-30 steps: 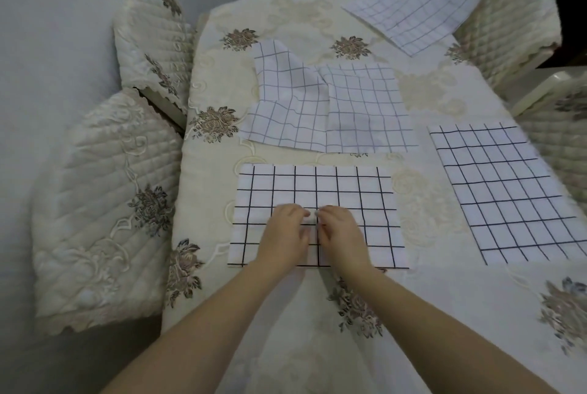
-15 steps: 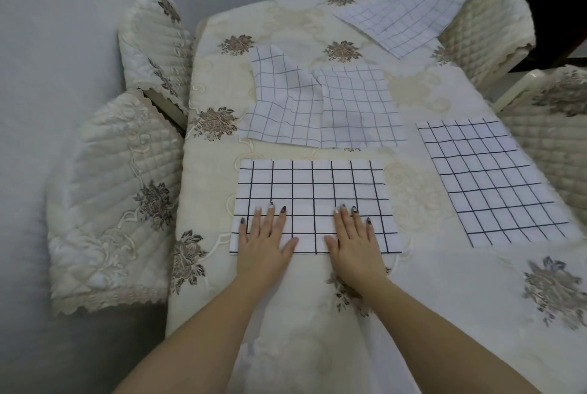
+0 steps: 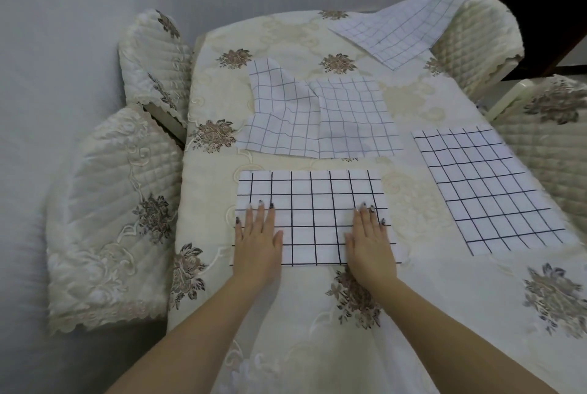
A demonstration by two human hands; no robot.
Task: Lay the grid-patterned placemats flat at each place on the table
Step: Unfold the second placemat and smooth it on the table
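Head view, the only one. The left hand and right hand both lie palm-down with fingers straight, gripping nothing, and press the near placemat at its left and right ends. That mat lies flat and square near the left edge of the tabletop, so this place looks done bar the smoothing. The right placemat lies flat along the right edge, also done. Left to do: two lighter placemats overlap mid-tabletop, the left one folded up and rumpled. The far placemat sits skewed at the far right corner, one tip lifted against a chair. Roughly half finished, by my judgement.
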